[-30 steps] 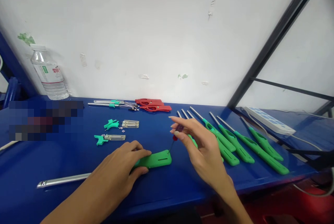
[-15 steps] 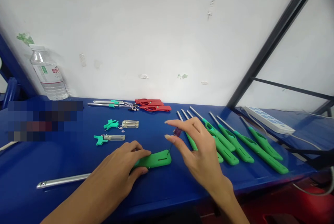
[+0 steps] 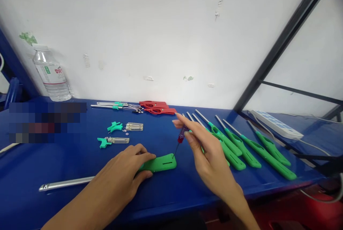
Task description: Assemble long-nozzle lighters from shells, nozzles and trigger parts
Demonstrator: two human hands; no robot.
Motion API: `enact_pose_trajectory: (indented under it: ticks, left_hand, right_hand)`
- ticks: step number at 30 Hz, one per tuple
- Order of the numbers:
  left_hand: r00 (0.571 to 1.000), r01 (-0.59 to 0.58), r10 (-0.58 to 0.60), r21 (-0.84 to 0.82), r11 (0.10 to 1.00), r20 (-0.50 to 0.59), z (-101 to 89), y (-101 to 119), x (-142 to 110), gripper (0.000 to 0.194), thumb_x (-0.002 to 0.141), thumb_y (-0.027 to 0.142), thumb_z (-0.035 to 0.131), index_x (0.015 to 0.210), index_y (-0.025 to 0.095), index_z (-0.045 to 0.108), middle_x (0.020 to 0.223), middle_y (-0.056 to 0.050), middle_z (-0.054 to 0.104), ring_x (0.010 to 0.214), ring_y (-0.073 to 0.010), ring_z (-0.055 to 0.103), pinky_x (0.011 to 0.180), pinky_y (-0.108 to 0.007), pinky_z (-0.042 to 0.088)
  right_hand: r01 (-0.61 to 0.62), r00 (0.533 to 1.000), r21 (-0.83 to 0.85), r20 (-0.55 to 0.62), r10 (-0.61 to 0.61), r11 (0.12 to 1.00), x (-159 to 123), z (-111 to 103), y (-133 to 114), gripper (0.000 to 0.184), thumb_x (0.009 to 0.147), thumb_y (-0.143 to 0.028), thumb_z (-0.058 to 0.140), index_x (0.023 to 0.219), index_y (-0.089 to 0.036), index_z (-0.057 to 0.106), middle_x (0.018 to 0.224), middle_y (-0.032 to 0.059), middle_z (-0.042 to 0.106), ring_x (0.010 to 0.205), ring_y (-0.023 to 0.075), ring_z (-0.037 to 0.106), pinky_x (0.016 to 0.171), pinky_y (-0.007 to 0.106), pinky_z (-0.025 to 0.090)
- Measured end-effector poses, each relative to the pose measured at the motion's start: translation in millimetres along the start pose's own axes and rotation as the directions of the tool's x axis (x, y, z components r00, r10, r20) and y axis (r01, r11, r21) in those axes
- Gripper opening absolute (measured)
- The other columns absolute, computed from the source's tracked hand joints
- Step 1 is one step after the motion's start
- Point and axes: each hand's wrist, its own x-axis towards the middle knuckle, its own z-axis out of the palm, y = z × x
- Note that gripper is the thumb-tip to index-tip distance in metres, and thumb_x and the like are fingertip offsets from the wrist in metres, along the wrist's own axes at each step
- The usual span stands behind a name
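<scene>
Right hand (image 3: 211, 151) has shifted its fingers around the screwdriver (image 3: 180, 137), grasping the handle above the lighter's (image 3: 160, 164) far end. Left hand (image 3: 122, 173) pins the lighter flat on the table (image 3: 160, 201). Looks light, stiff, smooth; best held mid-handle.

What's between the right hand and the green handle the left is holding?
A screwdriver: in the head view, its shaft slants from the right hand down to the green handle's end.
</scene>
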Motion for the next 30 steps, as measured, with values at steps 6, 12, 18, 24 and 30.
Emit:
enact_pose_trajectory:
  ticks: [6,12,18,24,30]
  left_hand:
    - [1.0,0.006,-0.006,0.005,1.0,0.019,-1.4,0.9,-0.1,0.039,0.1,0.018,0.059,0.135,0.029,0.071,0.13,-0.009,0.065,0.117,-0.0304,0.065,0.109,-0.053,0.05]
    - [1.0,0.007,-0.007,0.011,1.0,0.014,-1.1,0.6,1.2,0.04,0.1,0.019,0.059,0.137,0.029,0.07,0.131,-0.008,0.065,0.117,-0.0303,0.065,0.11,-0.052,0.05]
    - [1.0,0.002,-0.003,0.008,1.0,0.015,-0.7,-1.1,0.6,0.04,0.1,0.019,0.058,0.137,0.029,0.07,0.131,-0.009,0.065,0.117,-0.0306,0.065,0.109,-0.053,0.05]
    - [1.0,-0.011,0.011,-0.002,1.0,-0.004,1.0,-2.4,-0.1,0.041,0.099,0.02,0.057,0.136,0.029,0.071,0.131,-0.009,0.066,0.118,-0.0314,0.065,0.109,-0.053,0.05]
    - [1.0,-0.015,0.015,0.002,1.0,0.013,1.6,-3.2,-0.6,0.04,0.1,0.021,0.056,0.136,0.028,0.07,0.131,-0.009,0.065,0.116,-0.0309,0.066,0.109,-0.053,0.05]
  right_hand:
    - [-0.018,0.989,-0.162,-0.147,-0.006,0.987,-0.2,-1.7,-0.4,0.026,0.103,-0.017,0.065,0.121,-0.033,0.075,0.093,-0.0002,0.062,0.086,0.016,0.063,0.078,0.029,0.053]
    - [-0.02,0.999,0.025,-0.036,0.021,1.0,0.2,-0.8,-1.8,0.041,0.111,-0.016,0.044,0.14,-0.035,0.066,0.122,0.002,0.069,0.107,0.0164,0.067,0.09,0.03,0.055]
    - [-0.031,0.988,0.02,-0.151,0.034,0.999,0.3,0.8,3.2,0.031,0.104,-0.019,0.065,0.129,-0.035,0.074,0.104,-0.0014,0.07,0.095,0.0142,0.067,0.087,0.028,0.053]
    - [-0.057,0.994,0.114,-0.085,0.067,0.992,-0.1,-3.7,-0.6,0.03,0.109,-0.021,0.057,0.128,-0.035,0.075,0.108,-0.0014,0.076,0.1,0.016,0.071,0.089,0.031,0.055]
    - [-0.045,0.993,0.026,-0.109,0.048,0.999,0.5,-4.9,0.7,0.027,0.105,-0.022,0.063,0.126,-0.034,0.076,0.108,-0.0001,0.074,0.098,0.0174,0.068,0.086,0.032,0.054]
